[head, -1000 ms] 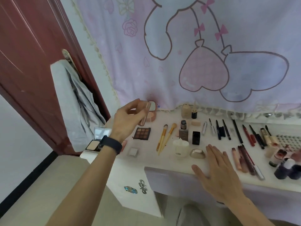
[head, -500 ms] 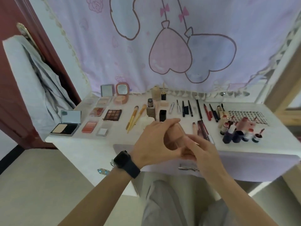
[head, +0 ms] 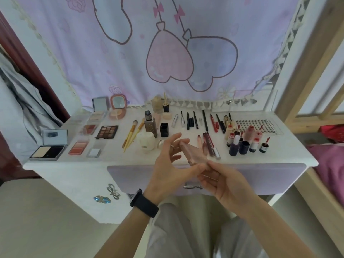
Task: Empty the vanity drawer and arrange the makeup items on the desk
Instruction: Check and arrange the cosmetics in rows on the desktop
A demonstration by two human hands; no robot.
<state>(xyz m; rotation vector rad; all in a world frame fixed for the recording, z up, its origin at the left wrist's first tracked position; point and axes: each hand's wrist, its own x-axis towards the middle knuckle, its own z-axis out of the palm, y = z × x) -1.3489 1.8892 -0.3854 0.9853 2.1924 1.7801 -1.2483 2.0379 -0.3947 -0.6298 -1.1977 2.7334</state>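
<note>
Both of our hands now meet over the front edge of the desk (head: pixel 74 161), where half a second ago they were clasped tighter around the same small thing and a second ago were apart, the left raised near the mirrors at 10 o'clock and the right flat on the desktop. The pink lip gloss tube (head: pixel 192 153) lies between them: our right hand (head: pixel 223 185) pinches its lower end between thumb and fingers, while our left hand (head: pixel 167 164) has loosened, fingers spread and only lightly touching the upper part, so far as the blur lets us tell. We judge the tube has passed from left to right and is about to be laid down.

For the task this reads as a late step. The drawer (head: pixel 149 175) below the hands looks shut, its handle (head: pixel 192 187) showing under our wrists, and the desktop carries tidy groups: palettes and the eyeshadow palette (head: pixel 107 132) at 10 o'clock, brushes (head: pixel 131 135) and bottles near 12, pencils (head: pixel 204 121) toward 1, small bottles (head: pixel 242 144) at 2. A row of similar lip tubes (head: pixel 209 144) lies just beyond the held tube, and that looks to us the natural spot for it. Care is needed not to nudge those neighbours out of line.
</note>
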